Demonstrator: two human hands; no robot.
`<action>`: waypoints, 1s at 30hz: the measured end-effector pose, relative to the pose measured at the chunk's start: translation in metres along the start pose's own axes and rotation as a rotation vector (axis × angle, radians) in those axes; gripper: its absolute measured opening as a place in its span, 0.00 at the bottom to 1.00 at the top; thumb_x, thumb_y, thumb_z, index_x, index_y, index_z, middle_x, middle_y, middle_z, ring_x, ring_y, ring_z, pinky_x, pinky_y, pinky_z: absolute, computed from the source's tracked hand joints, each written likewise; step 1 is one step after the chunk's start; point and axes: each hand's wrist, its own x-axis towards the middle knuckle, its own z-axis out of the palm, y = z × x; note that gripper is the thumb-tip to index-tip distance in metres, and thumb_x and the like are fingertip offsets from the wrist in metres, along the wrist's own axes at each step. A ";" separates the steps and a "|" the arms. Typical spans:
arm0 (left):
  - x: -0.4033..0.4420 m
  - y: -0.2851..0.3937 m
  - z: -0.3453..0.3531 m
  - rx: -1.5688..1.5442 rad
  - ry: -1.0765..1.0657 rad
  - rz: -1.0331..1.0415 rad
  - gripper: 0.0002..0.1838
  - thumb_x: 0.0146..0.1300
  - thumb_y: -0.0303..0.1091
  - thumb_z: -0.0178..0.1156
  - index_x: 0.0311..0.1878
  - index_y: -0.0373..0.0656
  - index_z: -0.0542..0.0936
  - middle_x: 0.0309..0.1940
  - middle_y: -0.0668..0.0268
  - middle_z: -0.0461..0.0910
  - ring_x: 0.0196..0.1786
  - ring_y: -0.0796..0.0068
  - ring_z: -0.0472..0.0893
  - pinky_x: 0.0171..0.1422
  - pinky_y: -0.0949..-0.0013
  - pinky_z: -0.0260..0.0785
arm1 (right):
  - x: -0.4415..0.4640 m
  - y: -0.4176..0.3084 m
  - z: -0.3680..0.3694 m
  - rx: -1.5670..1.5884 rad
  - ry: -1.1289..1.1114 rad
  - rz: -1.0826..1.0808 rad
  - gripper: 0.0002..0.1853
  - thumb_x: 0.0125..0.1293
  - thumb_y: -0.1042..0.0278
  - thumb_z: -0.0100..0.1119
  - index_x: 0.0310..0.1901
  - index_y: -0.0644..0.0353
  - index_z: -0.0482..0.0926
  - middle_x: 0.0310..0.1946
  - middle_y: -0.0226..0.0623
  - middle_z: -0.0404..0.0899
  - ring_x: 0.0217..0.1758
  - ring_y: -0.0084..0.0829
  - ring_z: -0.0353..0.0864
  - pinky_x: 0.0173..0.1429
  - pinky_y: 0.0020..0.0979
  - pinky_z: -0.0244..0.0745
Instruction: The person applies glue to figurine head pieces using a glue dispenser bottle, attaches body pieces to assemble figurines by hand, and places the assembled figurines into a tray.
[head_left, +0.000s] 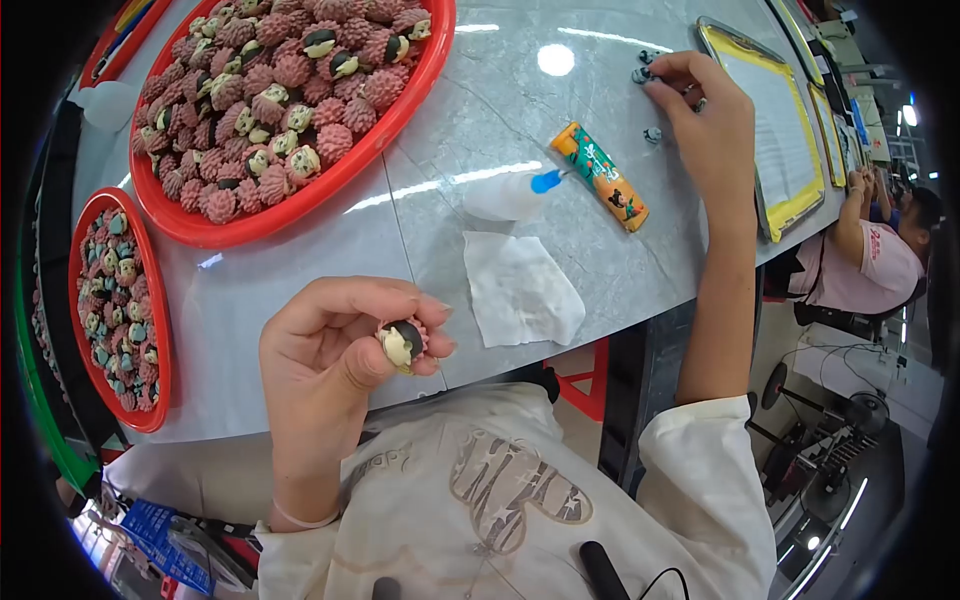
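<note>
My left hand (335,350) is closed around a small doll-head figure (402,343) with a cream face, a black cap and a pink ridged body, held up over the near table edge. Over at the upper right, my right hand (705,115) has its thumb and index finger pinched at a small blue-grey piece (655,79), partly hidden by the fingers. Close by lie similar pieces, one of them a loose blue-grey piece (652,135). Between the hands are an orange and green tube (603,178), a white bottle (505,196) with a blue tip and a white cloth (522,290).
A large red tray (405,130) heaped with pink figures stands at the upper left. Below it is a smaller red tray (160,330) of pink and blue figures. Yellow-edged frames (775,130) line the right side, where another person (865,255) sits.
</note>
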 end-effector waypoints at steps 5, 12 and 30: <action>0.000 0.002 0.000 -0.054 -0.017 -0.013 0.18 0.49 0.36 0.59 0.37 0.31 0.70 0.33 0.51 0.74 0.33 0.66 0.77 0.35 0.72 0.72 | -0.014 -0.009 -0.014 0.512 0.080 0.020 0.10 0.53 0.75 0.51 0.39 0.67 0.71 0.33 0.33 0.73 0.29 0.19 0.66 0.35 0.19 0.61; 0.001 0.000 0.001 -0.122 -0.014 0.009 0.18 0.49 0.34 0.59 0.38 0.30 0.69 0.35 0.51 0.73 0.35 0.67 0.77 0.36 0.73 0.72 | -0.059 -0.057 -0.032 1.319 -0.116 0.268 0.13 0.52 0.75 0.51 0.40 0.70 0.69 0.32 0.43 0.73 0.29 0.23 0.71 0.33 0.18 0.66; -0.002 0.004 -0.001 -0.029 0.030 -0.054 0.21 0.44 0.40 0.64 0.36 0.36 0.70 0.32 0.58 0.73 0.34 0.75 0.74 0.35 0.78 0.68 | -0.087 -0.145 0.007 0.944 -0.187 -0.114 0.14 0.41 0.75 0.63 0.30 0.67 0.70 0.27 0.45 0.72 0.29 0.31 0.74 0.33 0.22 0.70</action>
